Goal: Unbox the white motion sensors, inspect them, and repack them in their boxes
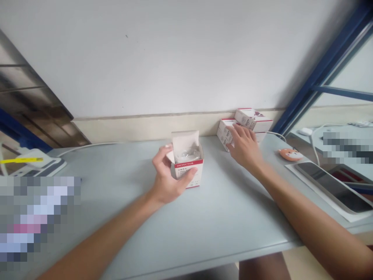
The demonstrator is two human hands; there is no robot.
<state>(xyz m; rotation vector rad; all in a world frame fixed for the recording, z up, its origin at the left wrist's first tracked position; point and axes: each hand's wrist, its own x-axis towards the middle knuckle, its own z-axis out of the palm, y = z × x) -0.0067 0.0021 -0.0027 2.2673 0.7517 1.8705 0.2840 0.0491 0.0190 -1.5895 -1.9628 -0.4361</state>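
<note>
My left hand (170, 181) grips a small white and red cardboard box (197, 175) marked "DETECTOR", which stands upright on the table. Its top flap is raised, and a clear plastic wrapping (188, 154) shows inside. Farther back on the right, my right hand (243, 146) is at a group of similar white and red boxes (224, 134), fingers apart over their front. Whether its fingertips touch these boxes I cannot tell. Another box (252, 118) of the same kind lies on top at the back.
A phone (335, 186) lies on a white sheet at the right of the grey-blue table (175, 229), with an orange animal-faced object (290, 154) near it. At the left sits a white device (43, 165) with a yellow strip. The wall and a blue frame (317, 74) bound the back.
</note>
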